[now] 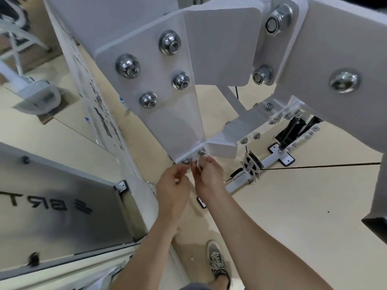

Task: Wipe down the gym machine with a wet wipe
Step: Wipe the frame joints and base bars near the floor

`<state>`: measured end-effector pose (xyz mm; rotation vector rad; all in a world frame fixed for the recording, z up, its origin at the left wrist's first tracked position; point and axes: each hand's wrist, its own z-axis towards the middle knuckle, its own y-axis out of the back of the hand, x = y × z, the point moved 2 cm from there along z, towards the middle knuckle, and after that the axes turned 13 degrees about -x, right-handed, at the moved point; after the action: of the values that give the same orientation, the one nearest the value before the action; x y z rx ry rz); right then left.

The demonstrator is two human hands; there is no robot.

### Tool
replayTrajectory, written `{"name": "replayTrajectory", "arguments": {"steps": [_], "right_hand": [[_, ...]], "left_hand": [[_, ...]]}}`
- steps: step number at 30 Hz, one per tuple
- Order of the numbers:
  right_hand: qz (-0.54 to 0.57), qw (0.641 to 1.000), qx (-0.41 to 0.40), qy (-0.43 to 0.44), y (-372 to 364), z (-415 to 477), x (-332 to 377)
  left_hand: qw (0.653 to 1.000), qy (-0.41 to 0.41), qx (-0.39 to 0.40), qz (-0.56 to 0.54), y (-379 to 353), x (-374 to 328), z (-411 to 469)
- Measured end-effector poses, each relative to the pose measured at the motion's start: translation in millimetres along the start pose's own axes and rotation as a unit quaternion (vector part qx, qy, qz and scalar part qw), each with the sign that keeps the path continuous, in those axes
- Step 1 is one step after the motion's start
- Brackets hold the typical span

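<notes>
Pinching the wipe (198, 164) between left hand (173, 183) and right hand (208, 174), clamped on it from both sides, right under the bolts (202, 152) at the foot of the machine (178, 122). Probably thin, limp, damp: likely to flop, so better bunched up and gripped mid-fold.

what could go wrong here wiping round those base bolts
1. The wipe, pinched between the left hand and right hand, looks small and bunched; it may snag or tear on the bolts.
2. The pulley and taut cable sit just right of the hands; fingers might catch there if the machine moves.
</notes>
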<state>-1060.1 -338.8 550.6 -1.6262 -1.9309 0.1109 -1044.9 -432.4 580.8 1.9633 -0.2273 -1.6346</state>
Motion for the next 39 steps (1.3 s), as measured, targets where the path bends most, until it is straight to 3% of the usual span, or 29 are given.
{"name": "replayTrajectory", "arguments": {"steps": [3,7,11,13,18,24,26,30,35,39], "right_hand": [[-0.023,0.999,0.025,0.006,6.0,-7.1,-12.0],[-0.171,0.973,0.022,0.153,-2.9,-18.0,-0.1],[-0.222,0.952,0.014,0.212,-8.8,-25.0,3.5],[-0.199,0.962,0.023,0.184,-3.1,-20.3,-4.0],[-0.026,1.000,0.010,0.004,3.3,-5.3,-18.4],[-0.148,0.980,-0.094,0.091,2.2,-8.9,-32.3],[-0.170,0.977,-0.106,0.071,-0.7,-14.6,-36.0],[-0.201,0.976,-0.082,0.007,-6.0,-26.5,-40.8],[-0.228,0.973,-0.014,-0.002,-8.8,-29.9,-33.3],[-0.137,0.985,-0.014,0.102,-14.5,-23.0,-8.1]], "left_hand": [[0.999,0.017,-0.018,-0.035,3.5,2.8,6.7],[0.998,0.006,-0.005,-0.060,5.1,1.1,7.4],[0.996,0.030,0.000,-0.080,8.3,-0.6,4.4],[0.993,0.057,0.008,-0.105,11.9,-1.7,3.8],[0.987,0.096,0.028,-0.126,20.4,0.1,1.2],[0.991,0.101,0.033,-0.080,24.3,15.1,3.7],[0.993,0.089,0.048,-0.059,22.0,15.6,7.7],[0.994,0.081,0.049,-0.061,16.3,10.1,17.6],[0.994,0.055,-0.034,-0.084,19.0,-4.2,28.3],[0.994,0.017,-0.093,-0.061,11.2,-9.4,28.8]]}}
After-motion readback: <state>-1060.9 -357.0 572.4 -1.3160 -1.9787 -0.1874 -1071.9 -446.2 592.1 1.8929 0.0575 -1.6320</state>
